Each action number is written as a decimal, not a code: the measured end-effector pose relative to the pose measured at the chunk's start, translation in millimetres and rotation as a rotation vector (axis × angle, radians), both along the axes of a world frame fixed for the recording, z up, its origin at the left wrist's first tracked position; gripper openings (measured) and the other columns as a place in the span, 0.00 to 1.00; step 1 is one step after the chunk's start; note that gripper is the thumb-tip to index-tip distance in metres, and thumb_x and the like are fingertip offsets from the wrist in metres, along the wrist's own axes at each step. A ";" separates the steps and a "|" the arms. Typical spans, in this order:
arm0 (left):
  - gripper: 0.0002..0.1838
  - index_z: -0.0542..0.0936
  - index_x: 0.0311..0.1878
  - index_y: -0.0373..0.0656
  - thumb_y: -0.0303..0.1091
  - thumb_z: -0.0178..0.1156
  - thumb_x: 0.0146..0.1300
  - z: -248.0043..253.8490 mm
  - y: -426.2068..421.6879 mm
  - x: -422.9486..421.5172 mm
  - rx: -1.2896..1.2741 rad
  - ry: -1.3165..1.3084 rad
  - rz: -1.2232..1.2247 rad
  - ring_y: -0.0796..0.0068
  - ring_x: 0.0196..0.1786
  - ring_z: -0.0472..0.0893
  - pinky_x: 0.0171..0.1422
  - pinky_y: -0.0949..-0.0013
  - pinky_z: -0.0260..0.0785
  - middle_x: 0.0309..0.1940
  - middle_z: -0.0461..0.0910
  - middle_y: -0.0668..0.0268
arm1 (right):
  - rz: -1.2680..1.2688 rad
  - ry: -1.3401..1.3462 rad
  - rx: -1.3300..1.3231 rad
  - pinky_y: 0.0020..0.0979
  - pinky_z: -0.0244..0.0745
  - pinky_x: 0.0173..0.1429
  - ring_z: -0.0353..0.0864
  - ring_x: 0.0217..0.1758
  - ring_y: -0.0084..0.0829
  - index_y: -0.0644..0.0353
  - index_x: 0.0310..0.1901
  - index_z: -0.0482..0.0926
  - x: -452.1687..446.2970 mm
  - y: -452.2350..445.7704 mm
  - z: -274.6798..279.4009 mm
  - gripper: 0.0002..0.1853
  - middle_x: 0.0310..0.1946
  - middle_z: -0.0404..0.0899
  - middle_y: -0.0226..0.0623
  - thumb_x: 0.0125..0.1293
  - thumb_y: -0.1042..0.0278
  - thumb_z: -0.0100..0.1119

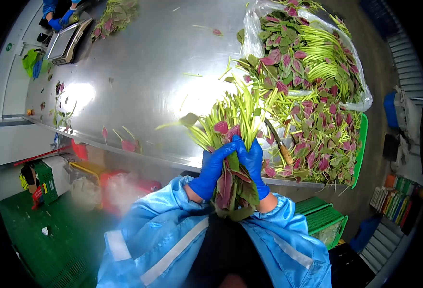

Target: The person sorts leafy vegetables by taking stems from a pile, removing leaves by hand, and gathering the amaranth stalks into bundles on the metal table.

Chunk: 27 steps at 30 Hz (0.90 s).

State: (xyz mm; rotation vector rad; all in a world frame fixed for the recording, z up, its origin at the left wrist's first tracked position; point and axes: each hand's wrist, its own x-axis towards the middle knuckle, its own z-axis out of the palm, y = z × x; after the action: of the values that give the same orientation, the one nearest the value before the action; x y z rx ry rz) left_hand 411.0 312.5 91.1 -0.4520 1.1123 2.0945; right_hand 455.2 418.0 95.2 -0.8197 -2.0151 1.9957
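In a blue glove, my left hand (211,171) is wrapped round the left side of a bunch of leafy stems (235,113). My right hand (252,165), also gloved in blue, grips the same bunch from the right. The pale green stems fan out upward over the metal table, and the green and purple leaves (234,189) hang down below my hands, towards my body. To the right of the hands a knife (284,152) with a wooden handle lies beside a heap of loose stems and leaves (324,139).
Behind the heap, a clear plastic bag (362,103) holds more bunches. A scale (68,42) stands on the metal table (139,62) at the far left, near a co-worker's gloved hands (61,20). Another bunch (114,19) lies nearby. Green crates (324,218) stand below the right edge.
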 end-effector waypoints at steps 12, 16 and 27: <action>0.12 0.80 0.49 0.38 0.30 0.59 0.64 -28.6 -10.9 -33.6 0.044 0.030 -0.337 0.77 0.45 0.80 0.53 0.71 0.72 0.42 0.81 0.68 | -0.083 0.071 -0.748 0.24 0.76 0.39 0.80 0.37 0.23 0.65 0.51 0.75 -8.9 -6.2 -45.8 0.13 0.38 0.80 0.33 0.68 0.69 0.56; 0.17 0.77 0.53 0.39 0.29 0.61 0.61 -0.2 -20.5 -59.5 -0.027 0.149 -0.372 0.76 0.47 0.80 0.56 0.71 0.72 0.44 0.81 0.68 | -0.093 0.185 -0.114 0.29 0.76 0.48 0.81 0.43 0.28 0.67 0.57 0.72 -29.4 -13.6 -21.1 0.22 0.41 0.83 0.37 0.67 0.62 0.60; 0.47 0.58 0.72 0.40 0.16 0.68 0.47 104.8 -100.2 -120.1 -0.101 0.271 -1.091 0.67 0.71 0.63 0.74 0.64 0.56 0.68 0.65 0.59 | 0.632 0.202 0.168 0.40 0.58 0.70 0.65 0.68 0.46 0.63 0.64 0.67 6.5 -64.9 38.7 0.30 0.64 0.66 0.51 0.69 0.49 0.54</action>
State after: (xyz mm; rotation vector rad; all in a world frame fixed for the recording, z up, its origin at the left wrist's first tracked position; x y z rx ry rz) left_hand 290.9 212.3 195.9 0.3662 1.2212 1.1399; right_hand 461.7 353.1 133.9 0.0781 -2.4714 2.0313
